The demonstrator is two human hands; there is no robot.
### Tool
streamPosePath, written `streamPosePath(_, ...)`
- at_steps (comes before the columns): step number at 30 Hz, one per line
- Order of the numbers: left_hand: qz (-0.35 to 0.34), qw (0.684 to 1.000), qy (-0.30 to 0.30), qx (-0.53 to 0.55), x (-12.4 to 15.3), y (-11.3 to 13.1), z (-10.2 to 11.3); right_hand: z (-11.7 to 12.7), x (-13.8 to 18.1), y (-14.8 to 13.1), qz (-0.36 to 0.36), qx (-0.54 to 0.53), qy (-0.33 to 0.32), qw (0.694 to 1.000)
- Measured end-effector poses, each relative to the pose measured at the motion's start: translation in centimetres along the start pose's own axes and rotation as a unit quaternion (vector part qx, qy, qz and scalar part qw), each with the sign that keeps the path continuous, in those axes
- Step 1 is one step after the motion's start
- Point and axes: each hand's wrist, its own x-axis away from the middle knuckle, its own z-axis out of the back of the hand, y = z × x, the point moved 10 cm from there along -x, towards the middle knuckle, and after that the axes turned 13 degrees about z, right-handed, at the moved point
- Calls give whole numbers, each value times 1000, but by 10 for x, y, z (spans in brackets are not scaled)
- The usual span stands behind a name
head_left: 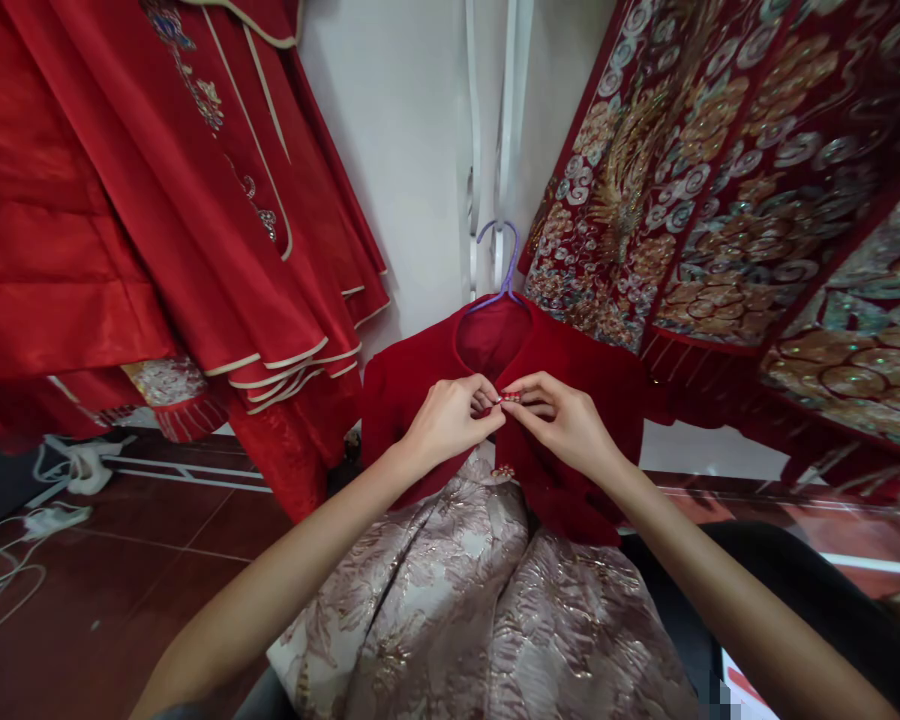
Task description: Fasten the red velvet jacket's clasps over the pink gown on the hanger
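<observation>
A short dark-red jacket (420, 370) hangs on a purple hanger (511, 262), over a pale pink-gold brocade skirt (450, 600). At the jacket's front opening, just below the neckline, my left hand (457, 415) pinches the left edge at a small fastening. My right hand (562, 415) faces it, thumb and forefinger closed on a small beaded red clasp (510, 397). The fingertips of both hands nearly meet there and partly hide it. Lower on the front edge sits another beaded clasp (503, 472).
Red satin garments with cream piping (270, 290) hang at the left. Embroidered red garments (690, 190) with fringes hang at the right. White rack poles (506, 130) stand behind the hanger. White cables (15, 570) and a power strip (58, 518) lie on the tiled floor (165, 580).
</observation>
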Motion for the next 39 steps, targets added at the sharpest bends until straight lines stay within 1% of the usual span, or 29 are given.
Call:
streamPosePath(5,-16,998,-2,-58,4,12,0,-2,-1,1,-1,-15,-4,1000)
streamPosePath(10,-39,991,14,-125,5,21,0,-3,-4,-4,17,-21,-15,1000)
streamPosePath(13,-45,990,7,-135,4,22,-4,-5,-8,-5,34,-16,-28,999)
streamPosePath(15,-46,992,2,-119,4,22,-8,-8,-9,-1,39,-20,-27,999)
streamPosePath(16,-41,994,3,-100,5,20,-9,-9,-7,3,39,-24,-14,999)
streamPosePath(18,-19,999,15,-38,8,11,-13,-9,1,10,37,-31,34,998)
streamPosePath(20,5,998,19,53,15,-4,-21,-9,15,15,37,-29,83,995)
streamPosePath(21,14,994,12,105,19,-12,-27,-12,23,16,39,-27,92,995)
streamPosePath(23,29,978,-20,207,28,-30,-43,-23,40,14,48,-16,71,996)
streamPosePath(26,74,943,-77,314,37,-55,-66,-47,63,10,72,39,-25,996)
streamPosePath(28,94,926,-104,351,39,-63,-74,-59,74,14,92,99,-75,988)
streamPosePath(30,98,917,-124,366,40,-61,-75,-63,79,20,107,140,-96,980)
streamPosePath(32,101,913,-140,370,39,-57,-72,-56,79,28,106,146,-89,980)
streamPosePath(33,108,909,-145,374,39,-56,-71,-49,77,32,98,141,-79,982)
streamPosePath(34,118,905,-148,382,39,-57,-70,-38,75,34,85,140,-64,984)
streamPosePath(36,140,890,-155,404,39,-60,-71,-8,69,35,51,157,-22,986)
streamPosePath(38,159,875,-167,426,38,-66,-76,20,65,29,14,177,22,984)
streamPosePath(39,168,869,-172,433,37,-68,-80,29,63,23,-2,166,39,985)
